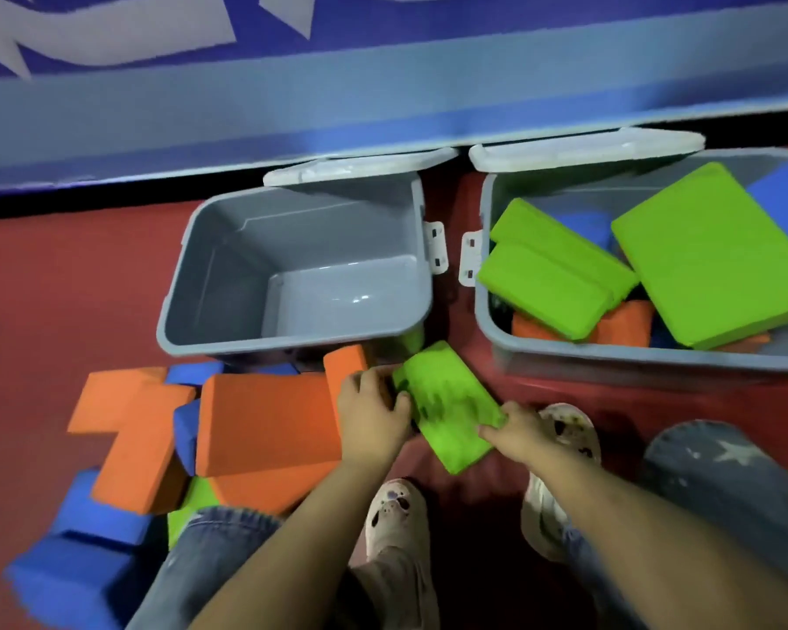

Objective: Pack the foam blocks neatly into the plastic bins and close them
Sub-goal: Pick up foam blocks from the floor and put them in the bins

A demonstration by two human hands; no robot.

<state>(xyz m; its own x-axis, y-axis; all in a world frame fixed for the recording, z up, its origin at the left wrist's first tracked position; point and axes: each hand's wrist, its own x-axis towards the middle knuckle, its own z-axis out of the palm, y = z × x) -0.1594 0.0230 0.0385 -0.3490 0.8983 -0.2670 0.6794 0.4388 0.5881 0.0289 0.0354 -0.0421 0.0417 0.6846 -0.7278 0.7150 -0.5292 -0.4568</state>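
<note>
Both your hands, left and right, have a grip on one green foam block, held low just in front of the empty grey bin; the other bin holds blocks.

Both hands, the left hand and the right hand, grip a green foam block low over the red floor. Directly beyond the grip stands the near wall of the left grey bin, its mouth open and hollow, its white lid tipped back against the wall. Left of the grip, a heap of orange and blue blocks crowds close. Beyond and right, the right grey bin is piled with green blocks. Between the bins runs a narrow gap, pinched by white latches. Nearer than the grip, two shoes and knees hem the floor.
</note>
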